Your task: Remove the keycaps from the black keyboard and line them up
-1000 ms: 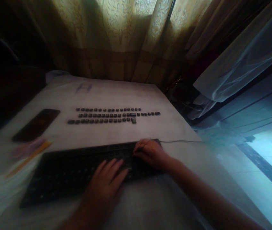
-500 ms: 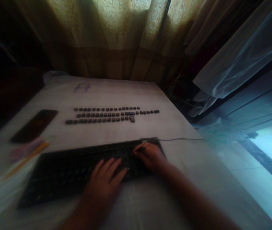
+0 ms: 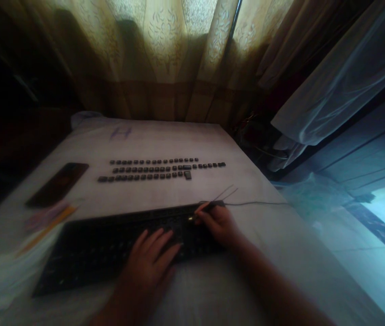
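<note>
Left hand (image 3: 146, 260) lies palm down on the keyboard (image 3: 93, 244), fingers slightly spread, gripping nothing. Right hand (image 3: 217, 222) pinches a slim dark hand tool (image 3: 209, 207) over the keyboard's right part; two thin prongs project behind the grip and a bright tip shows in front. Tip contact cannot be told.

At far left lie one pink item (image 3: 45, 216), one orange strip (image 3: 48, 230) and one smartphone (image 3: 57, 184). One keyboard lies along the near side of the table (image 3: 165, 140). Expected handling: light, stiff body; grip by the two short ends. The tool is probably light and rigid; hold at mid-shaft.

Beyond the keyboard, loose keycaps stand in three rows: back row (image 3: 148, 161), about sixteen; middle row (image 3: 151, 169), about nineteen, its right end indistinct; front row (image 3: 149, 177), about fourteen. Keycaps are likely light, hard and easily scattered; lift by opposite side walls. One cable (image 3: 256, 203) runs rightward.
</note>
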{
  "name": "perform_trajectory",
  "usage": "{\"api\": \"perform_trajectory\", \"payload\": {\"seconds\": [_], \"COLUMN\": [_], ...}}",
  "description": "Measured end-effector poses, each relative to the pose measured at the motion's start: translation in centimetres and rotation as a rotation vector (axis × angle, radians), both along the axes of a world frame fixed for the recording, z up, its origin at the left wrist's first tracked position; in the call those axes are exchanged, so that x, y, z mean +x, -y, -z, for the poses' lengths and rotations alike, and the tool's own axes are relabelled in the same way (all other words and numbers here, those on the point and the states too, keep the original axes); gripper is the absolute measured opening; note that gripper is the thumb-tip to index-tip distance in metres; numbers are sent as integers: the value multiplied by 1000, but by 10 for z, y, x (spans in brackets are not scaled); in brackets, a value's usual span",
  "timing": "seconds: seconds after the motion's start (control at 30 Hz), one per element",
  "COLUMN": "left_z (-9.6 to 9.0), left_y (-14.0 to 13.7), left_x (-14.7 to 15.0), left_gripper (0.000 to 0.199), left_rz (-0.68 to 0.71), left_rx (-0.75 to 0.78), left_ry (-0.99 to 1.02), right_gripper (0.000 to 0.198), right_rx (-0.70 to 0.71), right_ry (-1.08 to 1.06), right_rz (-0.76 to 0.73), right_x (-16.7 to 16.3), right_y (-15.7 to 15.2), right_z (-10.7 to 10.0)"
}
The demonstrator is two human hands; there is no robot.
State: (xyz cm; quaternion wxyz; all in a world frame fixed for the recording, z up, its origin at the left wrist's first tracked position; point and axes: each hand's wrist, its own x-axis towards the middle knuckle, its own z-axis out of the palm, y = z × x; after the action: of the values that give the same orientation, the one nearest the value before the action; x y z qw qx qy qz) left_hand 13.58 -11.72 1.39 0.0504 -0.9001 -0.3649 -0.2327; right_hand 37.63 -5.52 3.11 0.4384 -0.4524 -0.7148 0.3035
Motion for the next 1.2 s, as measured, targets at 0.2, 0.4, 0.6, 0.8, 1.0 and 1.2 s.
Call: {"api": "perform_trajectory", "payload": {"seconds": [0.2,0.4,0.6,0.8,1.0,1.2], "left_z": [-18,-25,-18,-15,-12,-11], "left_y": [-16,-42,-47,-48,-48,-47], "left_x": [6,28,34,30,30,30], "left_gripper": [30,31,10,13,25,28], "left_rz": [-23,-39,-55,-129,-140,-148], "left_rx": [-111,-277,-372,-523,-552,-547], "left_ry": [150,364,496,558,558,545], "right_gripper": [16,12,13,13,13,11], "right_rx": [81,143,218,298,294,336], "right_ry": [-18,-6,-18,-26,-32,21], "right_rz": [-14,-76,-99,-95,-14,38], "right_x": [-2,-11,-19,-20,-21,-22], "right_y": [5,14,17,17,19,19], "right_z": [-1,-7,-2,1,1,0]}}
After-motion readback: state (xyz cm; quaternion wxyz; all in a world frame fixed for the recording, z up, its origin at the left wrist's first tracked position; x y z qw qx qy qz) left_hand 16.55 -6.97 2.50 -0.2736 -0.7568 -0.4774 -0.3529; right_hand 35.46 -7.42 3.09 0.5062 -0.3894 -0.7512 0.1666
